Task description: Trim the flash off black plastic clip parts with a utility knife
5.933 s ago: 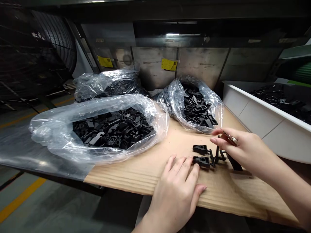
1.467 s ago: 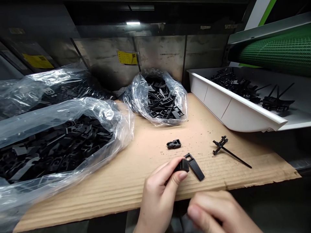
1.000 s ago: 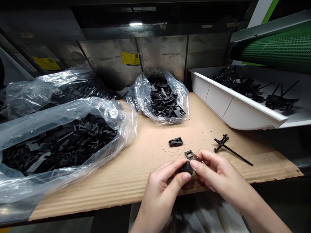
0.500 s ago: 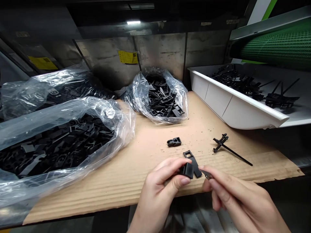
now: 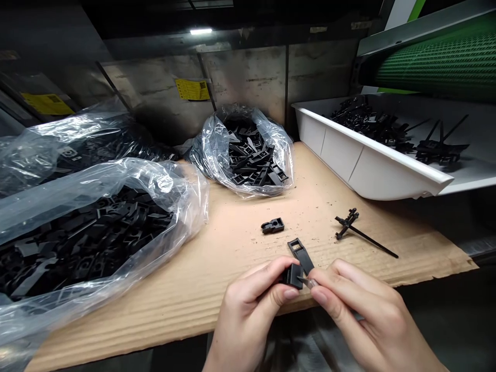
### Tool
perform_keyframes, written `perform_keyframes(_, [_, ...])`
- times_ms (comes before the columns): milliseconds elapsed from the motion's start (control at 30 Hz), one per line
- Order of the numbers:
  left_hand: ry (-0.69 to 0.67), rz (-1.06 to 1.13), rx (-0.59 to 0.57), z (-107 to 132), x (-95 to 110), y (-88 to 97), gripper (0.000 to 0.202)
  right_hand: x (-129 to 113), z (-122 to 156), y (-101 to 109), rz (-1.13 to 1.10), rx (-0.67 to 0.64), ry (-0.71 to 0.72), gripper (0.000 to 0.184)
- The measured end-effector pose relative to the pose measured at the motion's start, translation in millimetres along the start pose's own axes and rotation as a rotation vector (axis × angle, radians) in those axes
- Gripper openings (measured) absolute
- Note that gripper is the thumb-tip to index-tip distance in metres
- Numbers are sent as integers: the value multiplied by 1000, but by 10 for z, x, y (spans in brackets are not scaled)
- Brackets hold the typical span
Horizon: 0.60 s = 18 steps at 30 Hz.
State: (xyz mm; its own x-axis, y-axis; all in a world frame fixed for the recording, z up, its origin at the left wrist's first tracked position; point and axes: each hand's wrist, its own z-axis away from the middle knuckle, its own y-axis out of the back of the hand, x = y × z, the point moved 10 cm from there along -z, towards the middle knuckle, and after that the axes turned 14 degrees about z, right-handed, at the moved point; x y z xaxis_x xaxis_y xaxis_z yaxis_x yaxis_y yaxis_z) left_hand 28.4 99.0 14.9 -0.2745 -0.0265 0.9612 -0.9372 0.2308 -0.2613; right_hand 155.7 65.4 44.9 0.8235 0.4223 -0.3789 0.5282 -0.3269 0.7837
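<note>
Head view, findings at time of inspection:

1. Left grip [image 5: 248,315] is closed, thumb and fingers pinching a moulded clip [image 5: 293,276] of black plastic, which sits directly between the two grips, low over the table [image 5: 228,330].
2. Right grip [image 5: 362,310] is pressed together, finger and thumb pinching a metal blade [image 5: 311,282]. Only its small tip shows, set against the clip's edge.
3. A slotted strap [image 5: 299,253] runs from the clip away from the grips, ahead of them. The join, if any, is hidden by the fingers and cannot be confirmed.
4. Ahead of the grips, a loose clip [image 5: 272,225] lies alone on the cardboard-covered table. Ahead and to the right, a black runner [image 5: 349,221] lies apart with its long rod; it appears to carry only short stubs.
5. To the left of and ahead of the grips, three clear bags [image 5: 178,181] hold heaps of black parts. Farther ahead and to the right, a white tray [image 5: 372,170] holds more, including rodded runners [image 5: 437,150].
6. Judged progress: work on the held clip appears under way, with its edge under the blade. The bags look well filled, so most parts appear unworked. Whether the tray's parts are finished cannot be told.
</note>
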Motion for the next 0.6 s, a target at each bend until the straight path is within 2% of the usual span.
perform_keyframes(100, [18,-4,-15,3,-2,-29,24,131,30,97,44,103,-57,14])
perform_keyframes(167, [2,-40,-13,-7,22,-28,24,189,44,120,-26,112,-88,14])
perform_keyframes(300, [-67,-120,12,-25,74,38,13,365,37,83,-212,42,-272,18])
perform_keyframes(433, [70,17,62,14,-127,170,20,495,13,-13,-336,-91,-398,28])
perform_keyframes(533, [164,166,13,52,-233,112,27,563,18,-60,-407,-150,-448,35])
perform_keyframes(600, [145,265,-33,49,-192,32,33,594,25,-78,-446,-163,-471,35])
